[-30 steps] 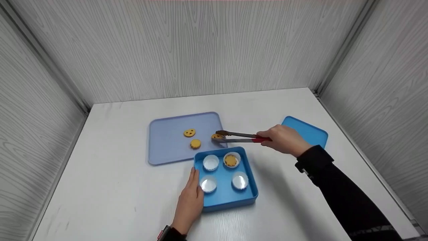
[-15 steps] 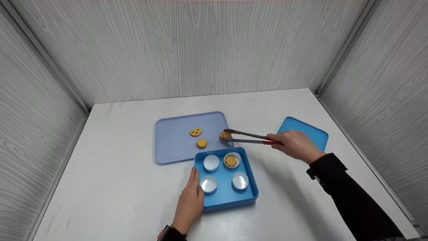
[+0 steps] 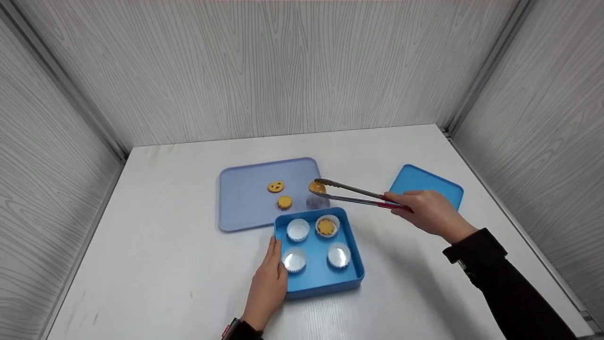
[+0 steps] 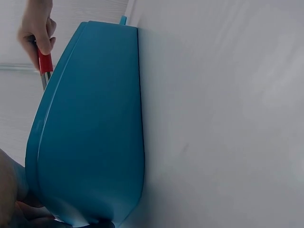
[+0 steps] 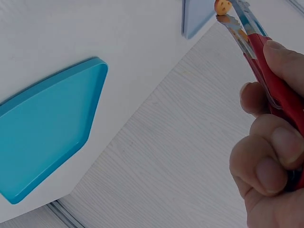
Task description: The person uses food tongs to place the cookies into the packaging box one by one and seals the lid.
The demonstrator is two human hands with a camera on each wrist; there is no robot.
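Note:
My right hand (image 3: 432, 215) grips red-handled metal tongs (image 3: 354, 191), whose tips pinch a round cookie (image 3: 317, 187) with dark spots. The cookie hangs above the right edge of a lavender tray (image 3: 240, 208), a shadow beneath it. On that tray lie a spotted cookie (image 3: 276, 186) and a plain yellow cookie (image 3: 284, 202). My left hand (image 3: 266, 288) lies against the left wall of a blue box (image 3: 323, 286), fingers straight along it. Inside the box stand several white paper cups; the far right one holds a star-shaped cookie (image 3: 325, 226). In the right wrist view the tongs' red handles (image 5: 280, 90) sit within curled fingers.
A flat blue lid-like tray (image 3: 427, 182) lies at the right, partly behind my right hand. The lavender tray's front right corner lies behind the box. A grey wood-grain wall (image 3: 278, 71) stands behind the white table (image 3: 155, 245), with side walls left and right.
The tongs have gripped the right-hand cookie and lifted it off the tray. Earlier, the lavender tray slid slightly right with the tongs. My right hand has drawn back rightward; the left hand stays.

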